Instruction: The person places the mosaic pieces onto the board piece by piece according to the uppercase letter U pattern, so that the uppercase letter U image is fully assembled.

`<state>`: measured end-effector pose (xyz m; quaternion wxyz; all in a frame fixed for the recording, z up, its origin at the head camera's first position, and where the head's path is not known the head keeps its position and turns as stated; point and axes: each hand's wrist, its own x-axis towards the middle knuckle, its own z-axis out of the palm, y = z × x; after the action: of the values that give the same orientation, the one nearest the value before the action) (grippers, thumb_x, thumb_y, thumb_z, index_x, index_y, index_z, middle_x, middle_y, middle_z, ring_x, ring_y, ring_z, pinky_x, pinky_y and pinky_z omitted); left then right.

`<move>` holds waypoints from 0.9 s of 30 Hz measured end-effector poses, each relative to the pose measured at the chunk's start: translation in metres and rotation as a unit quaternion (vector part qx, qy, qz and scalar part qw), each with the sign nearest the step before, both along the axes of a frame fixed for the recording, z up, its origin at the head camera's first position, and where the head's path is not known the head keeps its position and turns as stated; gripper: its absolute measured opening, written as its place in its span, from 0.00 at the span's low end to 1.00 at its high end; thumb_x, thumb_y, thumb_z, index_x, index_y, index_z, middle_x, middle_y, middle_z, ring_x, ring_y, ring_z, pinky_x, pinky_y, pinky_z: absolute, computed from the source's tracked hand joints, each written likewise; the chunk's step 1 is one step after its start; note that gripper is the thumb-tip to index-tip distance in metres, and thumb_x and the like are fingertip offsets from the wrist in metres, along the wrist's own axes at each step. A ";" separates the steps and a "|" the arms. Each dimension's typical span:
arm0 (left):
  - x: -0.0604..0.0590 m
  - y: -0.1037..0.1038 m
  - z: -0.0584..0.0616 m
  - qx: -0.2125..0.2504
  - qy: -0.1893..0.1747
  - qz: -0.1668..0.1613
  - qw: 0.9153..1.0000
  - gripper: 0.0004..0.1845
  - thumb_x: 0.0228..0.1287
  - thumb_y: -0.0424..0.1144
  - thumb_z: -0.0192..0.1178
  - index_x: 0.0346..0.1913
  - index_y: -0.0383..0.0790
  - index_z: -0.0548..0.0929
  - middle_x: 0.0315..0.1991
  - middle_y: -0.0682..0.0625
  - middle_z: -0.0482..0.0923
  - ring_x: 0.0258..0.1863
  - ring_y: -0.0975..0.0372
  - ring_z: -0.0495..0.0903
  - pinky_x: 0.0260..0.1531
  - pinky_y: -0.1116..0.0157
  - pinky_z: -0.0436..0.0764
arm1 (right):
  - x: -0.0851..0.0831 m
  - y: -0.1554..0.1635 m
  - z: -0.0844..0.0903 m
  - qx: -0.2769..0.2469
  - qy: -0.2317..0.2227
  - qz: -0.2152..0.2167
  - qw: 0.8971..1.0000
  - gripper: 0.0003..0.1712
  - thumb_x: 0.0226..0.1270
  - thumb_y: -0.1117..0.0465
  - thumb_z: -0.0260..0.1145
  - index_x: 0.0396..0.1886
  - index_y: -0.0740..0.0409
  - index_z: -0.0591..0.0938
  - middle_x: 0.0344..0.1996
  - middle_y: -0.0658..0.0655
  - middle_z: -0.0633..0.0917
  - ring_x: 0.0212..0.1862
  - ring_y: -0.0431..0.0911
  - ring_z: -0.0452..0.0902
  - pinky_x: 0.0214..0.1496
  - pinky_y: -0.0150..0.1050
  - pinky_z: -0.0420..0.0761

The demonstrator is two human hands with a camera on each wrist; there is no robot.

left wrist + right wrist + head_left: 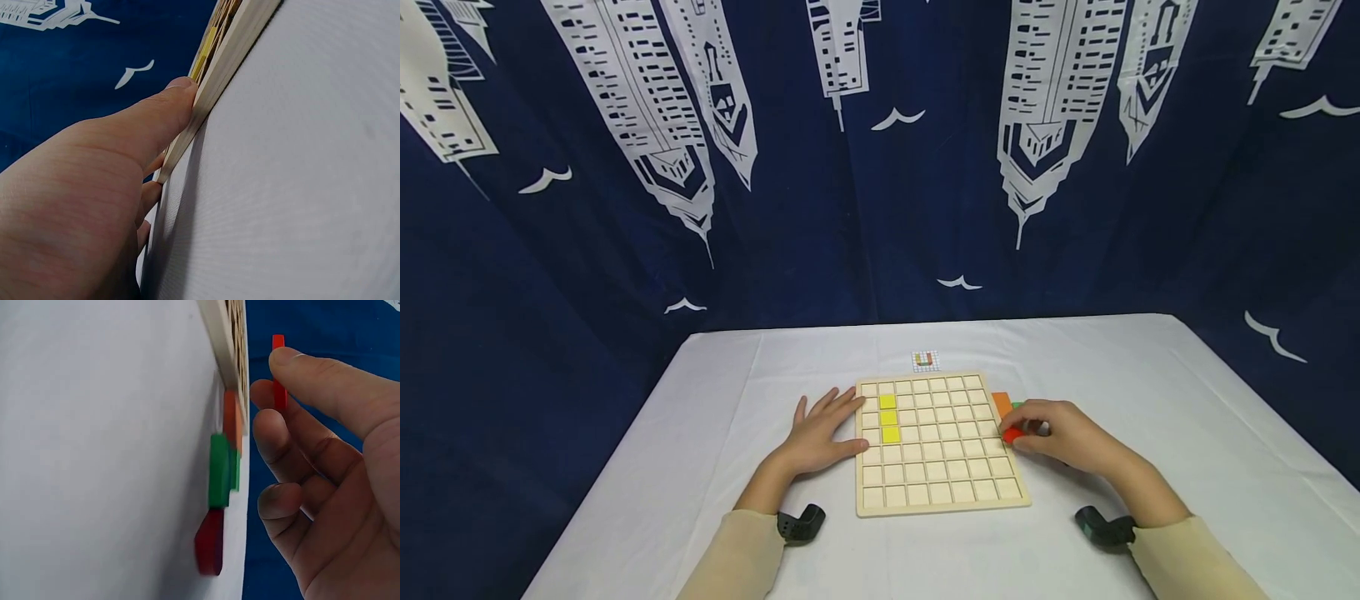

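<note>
A light wooden grid board (936, 452) lies on the table, with three yellow square tiles (889, 418) in a column near its left side. My left hand (816, 437) rests along the board's left edge, fingers stretched out, the thumb (169, 106) on the rim. Over by the right edge, my right hand (1071, 435) pinches a thin red tile (279, 394) between thumb and fingertips. Below that hand, in the right wrist view, an orange piece (232, 419), green pieces (218, 472) and a dark red piece (210, 544) lie beside the board.
A small card with a coloured pattern on a grid (925, 361) lies just beyond the board's far edge. White cloth (775, 367) covers the table. Behind it hangs a dark blue curtain (865, 208) with white buildings and birds.
</note>
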<state>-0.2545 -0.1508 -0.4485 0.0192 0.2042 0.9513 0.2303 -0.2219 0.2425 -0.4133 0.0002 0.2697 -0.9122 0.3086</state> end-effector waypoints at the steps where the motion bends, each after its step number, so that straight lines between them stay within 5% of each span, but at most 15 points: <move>1: 0.000 0.000 0.001 0.001 0.001 0.000 1.000 0.40 0.58 0.61 0.61 0.72 0.55 0.63 0.77 0.55 0.52 0.78 0.52 0.45 0.70 0.37 0.30 | -0.001 -0.002 0.001 0.000 0.004 0.003 1.000 0.13 0.56 0.60 0.73 0.42 0.45 0.84 0.35 0.42 0.83 0.34 0.34 0.73 0.35 0.28 0.76; 10: -0.001 0.000 0.000 0.000 -0.002 0.001 1.000 0.40 0.58 0.61 0.61 0.72 0.55 0.63 0.77 0.55 0.52 0.78 0.51 0.45 0.70 0.37 0.31 | -0.006 -0.021 0.006 -0.031 0.005 0.043 0.999 0.13 0.55 0.61 0.74 0.40 0.47 0.84 0.34 0.43 0.83 0.32 0.36 0.72 0.33 0.28 0.75; 27: 0.000 0.000 0.001 -0.004 0.003 0.000 1.000 0.39 0.58 0.61 0.60 0.72 0.55 0.63 0.77 0.55 0.53 0.78 0.51 0.46 0.70 0.37 0.31 | -0.014 -0.069 0.010 -0.054 0.013 0.051 0.997 0.11 0.55 0.62 0.74 0.38 0.47 0.84 0.32 0.45 0.82 0.33 0.41 0.73 0.33 0.29 0.76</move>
<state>-0.2543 -0.1512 -0.4476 0.0166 0.2046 0.9523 0.2256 -0.2356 0.1732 -0.4035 0.0112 0.3194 -0.8790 0.3537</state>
